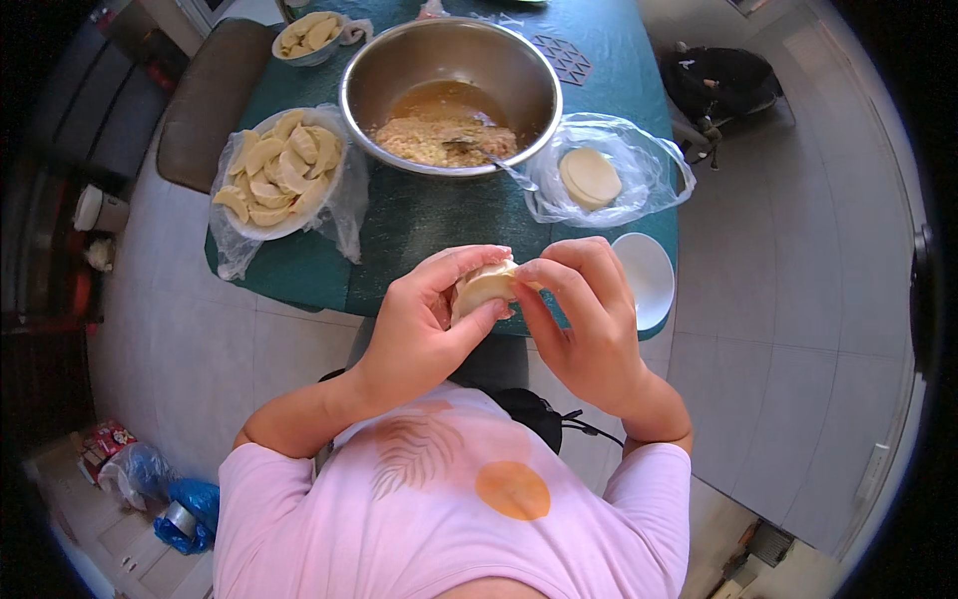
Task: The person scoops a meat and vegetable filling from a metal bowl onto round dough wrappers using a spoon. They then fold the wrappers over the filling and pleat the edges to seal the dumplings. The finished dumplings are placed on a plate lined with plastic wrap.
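Between both hands, just over the table's near edge, is a folded dumpling (pixel 483 289). My left hand (pixel 424 309) cups it, thumb in front and fingers behind. At its right end, my right hand (pixel 582 309) pinches the edge of the dough with thumb and forefinger. Beyond the hands stands a large steel bowl (pixel 351 100) of minced filling (pixel 429 143), with a spoon (pixel 499 165) leaning in it. Round dumpling wrappers (pixel 590 179) lie stacked on a clear plastic bag (pixel 649 190) to the right. Finished dumplings (pixel 284 165) fill a bag-lined plate at the left.
A small bowl of dumplings (pixel 307 38) stands at the far left of the green-covered table (pixel 429 225). Near my right hand is a white bowl (pixel 647 275). A brown chair (pixel 212 105) adjoins the table's left side, and a black bag (pixel 723 85) sits at the far right.
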`<state>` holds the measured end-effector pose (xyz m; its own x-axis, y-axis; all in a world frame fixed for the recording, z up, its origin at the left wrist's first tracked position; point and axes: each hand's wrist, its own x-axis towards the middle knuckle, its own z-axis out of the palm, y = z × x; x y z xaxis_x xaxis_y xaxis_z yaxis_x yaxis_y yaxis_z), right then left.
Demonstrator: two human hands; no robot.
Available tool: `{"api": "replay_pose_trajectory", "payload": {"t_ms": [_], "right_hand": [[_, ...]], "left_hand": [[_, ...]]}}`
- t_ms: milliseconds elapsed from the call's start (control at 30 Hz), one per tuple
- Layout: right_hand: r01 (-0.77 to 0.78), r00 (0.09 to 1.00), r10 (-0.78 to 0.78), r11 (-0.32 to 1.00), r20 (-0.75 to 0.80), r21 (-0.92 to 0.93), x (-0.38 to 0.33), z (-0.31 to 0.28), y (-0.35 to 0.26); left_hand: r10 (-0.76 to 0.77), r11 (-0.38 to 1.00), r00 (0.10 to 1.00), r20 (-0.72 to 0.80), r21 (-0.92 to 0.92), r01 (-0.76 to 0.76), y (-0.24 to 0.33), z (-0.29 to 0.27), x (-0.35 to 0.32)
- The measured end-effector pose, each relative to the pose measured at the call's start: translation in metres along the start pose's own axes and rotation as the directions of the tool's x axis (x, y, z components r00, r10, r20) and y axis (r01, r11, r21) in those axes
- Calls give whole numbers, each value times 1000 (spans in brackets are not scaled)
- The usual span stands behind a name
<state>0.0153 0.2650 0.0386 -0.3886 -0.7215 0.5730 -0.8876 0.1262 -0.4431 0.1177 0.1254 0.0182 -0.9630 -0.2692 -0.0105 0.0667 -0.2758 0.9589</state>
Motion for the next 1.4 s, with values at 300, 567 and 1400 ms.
{"api": "replay_pose_trajectory", "payload": {"t_ms": [300, 567, 1400], "right_hand": [[57, 998, -55, 987, 17, -150, -26, -36, 22], [-317, 948, 318, 941, -11, -119, -63, -77, 48], [-139, 975, 154, 985, 160, -100, -61, -99, 48]], "left_hand": [[-146, 989, 980, 132, -6, 148, -15, 37, 22], [-332, 885, 915, 229, -259, 386, -28, 61, 40], [-413, 860, 852, 323, -169, 481, -29, 83, 45]]}}
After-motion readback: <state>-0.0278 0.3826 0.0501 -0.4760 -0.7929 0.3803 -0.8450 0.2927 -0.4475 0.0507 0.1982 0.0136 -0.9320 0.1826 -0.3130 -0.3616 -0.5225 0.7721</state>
